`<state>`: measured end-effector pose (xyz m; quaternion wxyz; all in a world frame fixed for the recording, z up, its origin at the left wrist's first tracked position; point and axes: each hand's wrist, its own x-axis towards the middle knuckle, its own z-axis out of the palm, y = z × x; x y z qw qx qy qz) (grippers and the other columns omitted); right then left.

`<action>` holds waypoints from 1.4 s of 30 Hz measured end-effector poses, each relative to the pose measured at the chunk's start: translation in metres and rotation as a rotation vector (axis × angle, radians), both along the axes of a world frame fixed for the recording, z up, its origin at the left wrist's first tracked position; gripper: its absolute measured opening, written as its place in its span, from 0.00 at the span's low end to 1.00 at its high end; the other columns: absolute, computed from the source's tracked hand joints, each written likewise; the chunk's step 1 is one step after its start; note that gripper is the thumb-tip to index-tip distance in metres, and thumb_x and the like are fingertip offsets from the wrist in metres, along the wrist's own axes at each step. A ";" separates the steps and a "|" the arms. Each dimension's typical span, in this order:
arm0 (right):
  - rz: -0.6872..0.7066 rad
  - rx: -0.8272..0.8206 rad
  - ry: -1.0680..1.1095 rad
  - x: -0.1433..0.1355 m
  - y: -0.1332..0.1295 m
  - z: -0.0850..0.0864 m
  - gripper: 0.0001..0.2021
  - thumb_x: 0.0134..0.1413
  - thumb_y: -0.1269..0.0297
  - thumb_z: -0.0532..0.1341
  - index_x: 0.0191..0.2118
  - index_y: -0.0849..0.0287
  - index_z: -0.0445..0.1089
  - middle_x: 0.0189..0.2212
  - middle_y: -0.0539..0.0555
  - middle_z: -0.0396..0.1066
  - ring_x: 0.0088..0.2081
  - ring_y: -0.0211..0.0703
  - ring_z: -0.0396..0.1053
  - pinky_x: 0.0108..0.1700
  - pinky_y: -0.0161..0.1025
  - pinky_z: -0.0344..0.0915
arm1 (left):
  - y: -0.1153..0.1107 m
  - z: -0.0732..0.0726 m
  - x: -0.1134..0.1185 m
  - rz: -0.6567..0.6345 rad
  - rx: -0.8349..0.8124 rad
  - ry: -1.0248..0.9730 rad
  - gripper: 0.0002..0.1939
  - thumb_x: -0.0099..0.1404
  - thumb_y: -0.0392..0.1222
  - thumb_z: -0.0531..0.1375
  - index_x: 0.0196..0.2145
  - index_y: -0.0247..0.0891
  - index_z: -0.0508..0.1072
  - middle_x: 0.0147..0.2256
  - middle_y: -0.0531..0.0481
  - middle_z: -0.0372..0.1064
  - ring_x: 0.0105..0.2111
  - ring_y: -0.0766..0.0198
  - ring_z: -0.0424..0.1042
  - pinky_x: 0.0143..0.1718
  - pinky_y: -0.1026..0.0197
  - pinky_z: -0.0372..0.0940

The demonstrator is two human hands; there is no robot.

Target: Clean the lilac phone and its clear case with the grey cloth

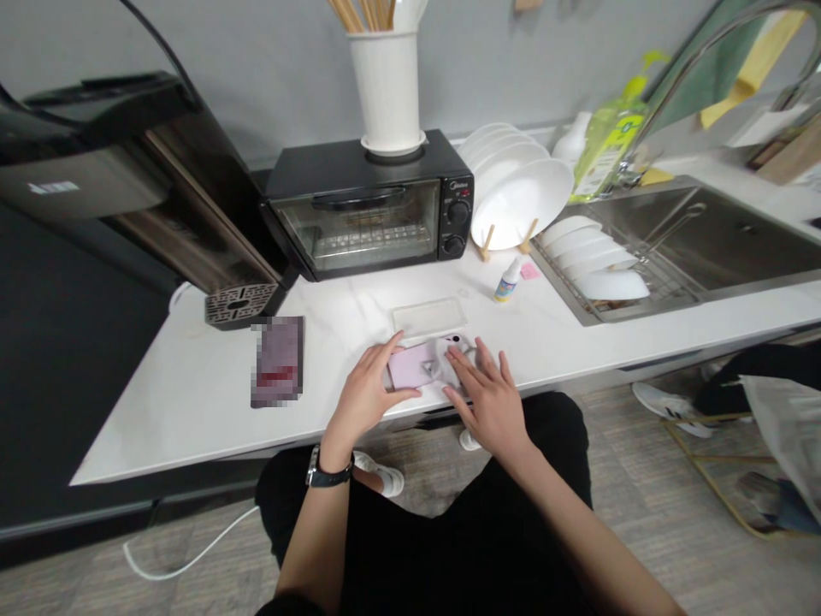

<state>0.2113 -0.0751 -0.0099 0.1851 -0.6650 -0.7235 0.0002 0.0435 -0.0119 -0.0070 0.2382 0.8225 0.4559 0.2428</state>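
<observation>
A lilac phone [410, 366] lies back up near the counter's front edge, its camera end to the right. My left hand [367, 387] grips the phone's left end, thumb along the near edge and fingers along the far edge. Under the fingers of my right hand [491, 398] a crumpled grey cloth [441, 364] is pressed onto the phone's camera end; the cloth covers part of it. Just behind the phone rests a clear phone case [428, 318]. A small white spray bottle [508, 281] with a blue label stands further back to the right.
A dark flat item [282, 364], partly pixelated, lies left on the white counter [192, 411]. Behind are a coffee machine [211, 214], a toaster oven [372, 222] and white plates [522, 201] in a rack. The sink [718, 248], with bowls [593, 257], is at right.
</observation>
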 end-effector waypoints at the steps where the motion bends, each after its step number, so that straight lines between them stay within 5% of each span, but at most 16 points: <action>1: -0.026 0.014 -0.001 0.002 0.003 0.000 0.21 0.47 0.59 0.44 0.50 0.54 0.44 0.50 0.45 0.43 0.52 0.45 0.32 0.50 0.52 0.37 | 0.000 0.000 0.000 -0.001 -0.001 -0.003 0.40 0.43 0.42 0.58 0.50 0.47 0.39 0.42 0.50 0.56 0.43 0.59 0.55 0.45 0.55 0.51; 7: 0.014 0.057 0.015 -0.019 0.017 0.001 0.23 0.46 0.58 0.46 0.50 0.55 0.44 0.50 0.48 0.45 0.52 0.48 0.32 0.49 0.53 0.39 | -0.001 0.002 0.000 -0.015 -0.017 -0.009 0.38 0.45 0.41 0.57 0.50 0.49 0.39 0.43 0.51 0.55 0.44 0.60 0.55 0.46 0.55 0.49; 14: 0.155 0.022 0.022 -0.047 0.002 0.009 0.22 0.45 0.54 0.45 0.48 0.52 0.48 0.48 0.45 0.48 0.52 0.44 0.35 0.50 0.48 0.42 | 0.001 0.001 -0.001 -0.036 -0.006 0.036 0.36 0.46 0.33 0.54 0.50 0.48 0.39 0.43 0.52 0.55 0.44 0.61 0.54 0.46 0.58 0.51; 22: 0.097 -0.011 0.021 -0.010 -0.009 0.004 0.21 0.45 0.57 0.46 0.48 0.51 0.47 0.49 0.42 0.45 0.52 0.45 0.34 0.51 0.50 0.41 | 0.000 0.000 0.001 -0.007 -0.003 0.039 0.38 0.45 0.41 0.57 0.49 0.49 0.40 0.43 0.51 0.55 0.44 0.60 0.54 0.45 0.56 0.51; 29: -0.049 0.040 0.012 0.011 0.006 -0.002 0.21 0.47 0.59 0.45 0.49 0.54 0.45 0.50 0.46 0.45 0.52 0.46 0.33 0.50 0.53 0.39 | 0.000 0.001 0.002 0.008 0.008 0.048 0.37 0.43 0.42 0.58 0.49 0.48 0.43 0.43 0.51 0.56 0.44 0.60 0.54 0.45 0.56 0.50; 42: 0.203 0.003 0.045 -0.050 0.009 0.002 0.24 0.46 0.53 0.43 0.49 0.56 0.46 0.49 0.45 0.46 0.52 0.42 0.28 0.52 0.47 0.33 | -0.001 0.005 0.000 -0.033 -0.015 0.010 0.36 0.45 0.33 0.54 0.50 0.45 0.42 0.43 0.51 0.56 0.43 0.61 0.55 0.45 0.57 0.51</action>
